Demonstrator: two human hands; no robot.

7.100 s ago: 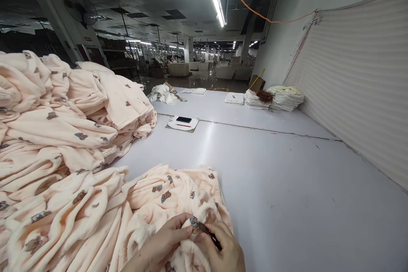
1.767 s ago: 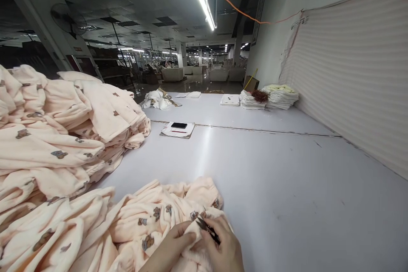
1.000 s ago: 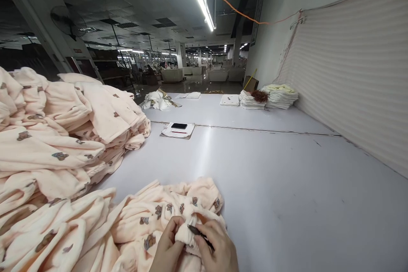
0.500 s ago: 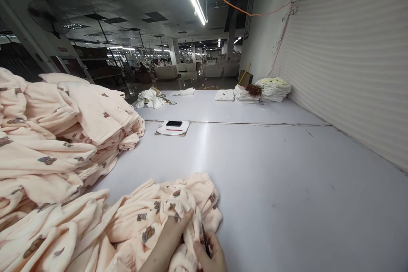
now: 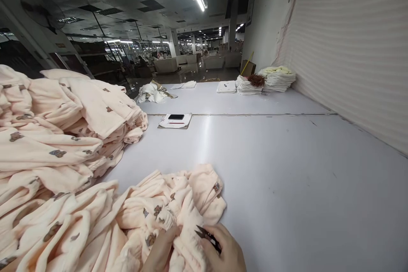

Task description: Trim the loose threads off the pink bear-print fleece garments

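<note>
Dark thread snips (image 5: 208, 238) sit in my right hand (image 5: 226, 248), with the pointed blades over the cloth and their tips slightly apart. My left hand (image 5: 162, 246) pinches a fold of a pale pink fleece garment (image 5: 188, 208) printed with small brown bears. Some fingers of the left hand are hidden by the cloth. The garment lies bunched at the table's near side, and its left part runs into more pink fleece (image 5: 73, 225).
A high heap of the same fleece (image 5: 63, 114) stands on the left of the pale table (image 5: 287, 170). Farther back are a clipboard (image 5: 175, 121) with a phone (image 5: 176, 117), white scraps (image 5: 153, 92) and folded white stacks (image 5: 276, 80). A striped sheet (image 5: 350, 51) hangs along the right.
The snips have turned, so their blades now point left across the cloth. My left hand has moved down and left along the fold. The view has tilted slightly down.
</note>
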